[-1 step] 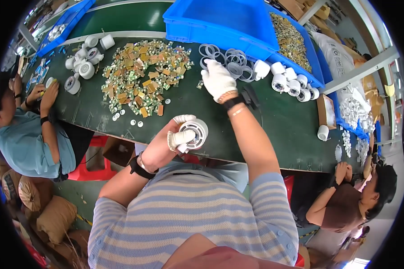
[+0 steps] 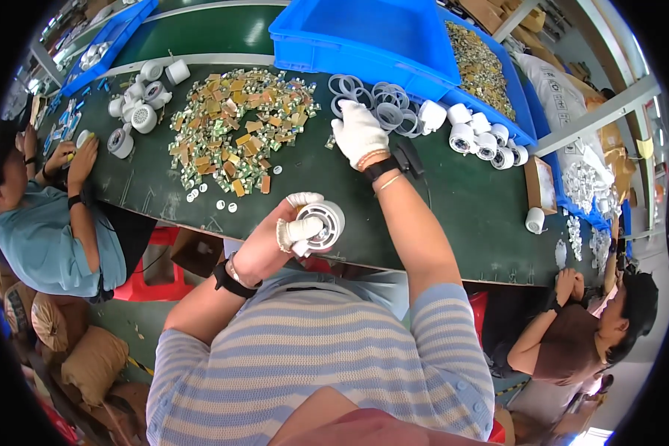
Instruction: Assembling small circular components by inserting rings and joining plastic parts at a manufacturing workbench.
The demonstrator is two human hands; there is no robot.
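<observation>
My left hand (image 2: pixel 297 230) has its grip wrapped round a white round housing (image 2: pixel 334 215) at the bench's (image 2: pixel 453 212) near edge; a slack thumb could drop it. I cannot tell whether my right hand (image 2: pixel 360 135) pinches any translucent rings (image 2: pixel 389 114); overlapping, they might snag.

I see a brightly lit table (image 2: pixel 468 215), pale glare on the green belt (image 2: pixel 223 31), a washed-out patch lower right; straight edges bow toward the black rim, where detail seems soft.
</observation>
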